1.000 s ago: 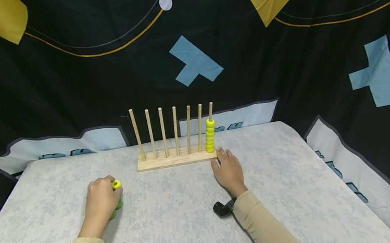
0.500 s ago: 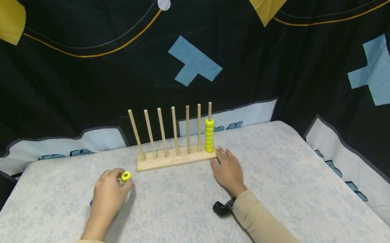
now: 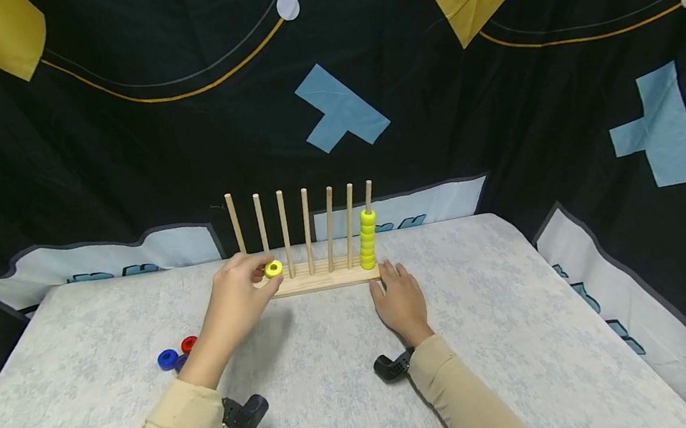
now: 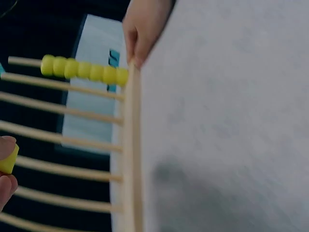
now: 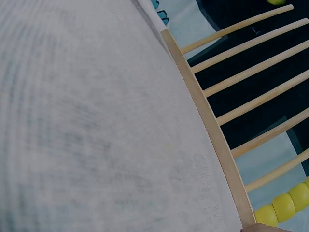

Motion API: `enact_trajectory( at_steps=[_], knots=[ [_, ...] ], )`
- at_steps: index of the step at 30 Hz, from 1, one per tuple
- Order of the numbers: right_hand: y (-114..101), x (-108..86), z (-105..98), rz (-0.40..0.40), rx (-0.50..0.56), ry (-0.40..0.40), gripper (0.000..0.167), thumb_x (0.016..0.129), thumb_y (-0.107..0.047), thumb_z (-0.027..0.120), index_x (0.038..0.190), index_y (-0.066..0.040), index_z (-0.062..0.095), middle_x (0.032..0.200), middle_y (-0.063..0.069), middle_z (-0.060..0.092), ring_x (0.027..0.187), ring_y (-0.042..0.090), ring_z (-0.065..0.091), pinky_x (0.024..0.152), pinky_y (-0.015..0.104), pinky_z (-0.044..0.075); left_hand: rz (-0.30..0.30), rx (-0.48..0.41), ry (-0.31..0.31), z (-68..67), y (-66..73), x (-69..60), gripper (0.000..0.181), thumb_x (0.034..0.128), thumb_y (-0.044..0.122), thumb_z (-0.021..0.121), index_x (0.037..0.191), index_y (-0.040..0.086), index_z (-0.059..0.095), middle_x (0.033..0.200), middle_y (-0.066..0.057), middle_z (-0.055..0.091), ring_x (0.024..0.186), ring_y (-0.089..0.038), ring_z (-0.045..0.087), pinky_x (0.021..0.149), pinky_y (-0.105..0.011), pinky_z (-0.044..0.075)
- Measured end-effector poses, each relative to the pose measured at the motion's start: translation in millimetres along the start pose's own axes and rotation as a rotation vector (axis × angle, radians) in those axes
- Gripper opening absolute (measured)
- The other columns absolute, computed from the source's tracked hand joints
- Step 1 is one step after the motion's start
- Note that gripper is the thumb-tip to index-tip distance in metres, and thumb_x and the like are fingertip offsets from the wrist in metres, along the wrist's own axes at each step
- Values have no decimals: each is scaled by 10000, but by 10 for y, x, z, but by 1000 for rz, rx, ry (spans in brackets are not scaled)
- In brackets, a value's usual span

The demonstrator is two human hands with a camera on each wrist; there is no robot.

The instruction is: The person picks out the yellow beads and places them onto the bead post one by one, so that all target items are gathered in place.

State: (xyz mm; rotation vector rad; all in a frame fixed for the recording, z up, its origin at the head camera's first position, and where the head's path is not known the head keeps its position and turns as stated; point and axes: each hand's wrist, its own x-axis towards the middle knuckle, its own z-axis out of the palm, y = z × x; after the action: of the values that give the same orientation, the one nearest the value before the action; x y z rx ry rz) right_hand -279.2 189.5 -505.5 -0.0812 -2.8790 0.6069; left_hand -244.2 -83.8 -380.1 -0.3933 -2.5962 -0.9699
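My left hand [image 3: 240,300] pinches a yellow bead [image 3: 273,269] between thumb and fingers, raised above the table. It is in front of the left pegs of a wooden peg rack [image 3: 326,281], hiding the base's left end. In the left wrist view the bead [image 4: 9,162] and fingertips show at the left edge. A stack of several yellow beads [image 3: 367,241] fills most of the rightmost peg; the other pegs carry none that I can see. At the rack's right end, my right hand [image 3: 402,304] holds the base's corner between thumb and fingers.
On the table [image 3: 339,381], a blue bead [image 3: 168,359], a red bead [image 3: 189,343] and a dark blue bead [image 3: 181,363] lie by my left forearm, which may hide more. A dark cloth [image 3: 229,142] with shapes hangs behind the table.
My left hand has lifted the yellow bead and carried it right and forward to the rack, uncovering the blue and red beads. My right hand has stayed at the base.
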Motion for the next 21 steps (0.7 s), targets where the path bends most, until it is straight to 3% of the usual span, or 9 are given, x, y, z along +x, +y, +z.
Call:
enact_trajectory(
  at_steps=[12,21],
  knots=[
    [3,-6,29,4,2,-3,559,1046,-421,434,1511,-111,417,1589,57,382,1505,296,288,1255,446,229,114,-70,-47,260,601,552,349,878,138,758,1206,40,690,1131,-120,656,1009,-258,667,867,-351,611],
    [5,5,-2,2,2,4,545,1045,-418,446,1503,-125,434,1582,55,395,1500,301,298,1252,454,238,118,-157,-67,427,1000,934,374,914,157,724,1264,53,641,1209,-108,657,1092,-237,656,939,-325,583]
  ],
)
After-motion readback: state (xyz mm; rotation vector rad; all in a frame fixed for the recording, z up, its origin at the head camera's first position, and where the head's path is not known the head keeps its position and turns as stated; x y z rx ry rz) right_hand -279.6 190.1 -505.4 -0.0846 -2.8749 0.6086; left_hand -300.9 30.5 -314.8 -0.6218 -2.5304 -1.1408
